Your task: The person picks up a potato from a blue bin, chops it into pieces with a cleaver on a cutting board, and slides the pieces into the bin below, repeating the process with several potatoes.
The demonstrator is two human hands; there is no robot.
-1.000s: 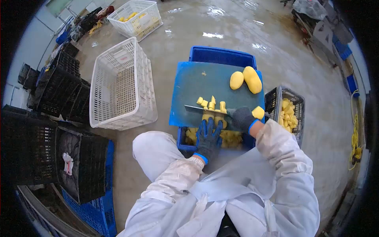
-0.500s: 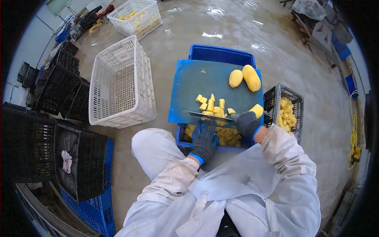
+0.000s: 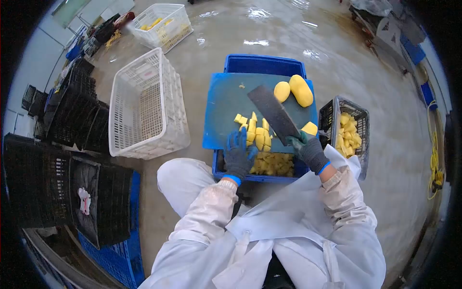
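My right hand point(image 3: 309, 152), in a dark grey glove, grips the handle of a cleaver point(image 3: 273, 111). The broad blade is raised over the cutting board point(image 3: 219, 103), tip pointing up and left. My left hand point(image 3: 238, 155), in a grey and blue glove, has its fingers apart at the left and near side of cut yellow potato chunks point(image 3: 260, 137) on the board. Two whole peeled potatoes point(image 3: 301, 91) lie at the board's far right corner. A cut potato piece point(image 3: 309, 128) rests near the right edge, just beyond my right hand.
Under the board stands a blue bin point(image 3: 301, 168) with chunks showing at its near end. A dark crate point(image 3: 364, 144) of chunks is on the right. White crates point(image 3: 180, 113) stand on the wet floor point(image 3: 216, 43) to the left, with stacked black crates point(image 3: 113, 202) farther left.
The cleaver has gone from lying along the chunks at the near edge to raised and turned up-left. My left hand has moved left and opened beside the chunks.
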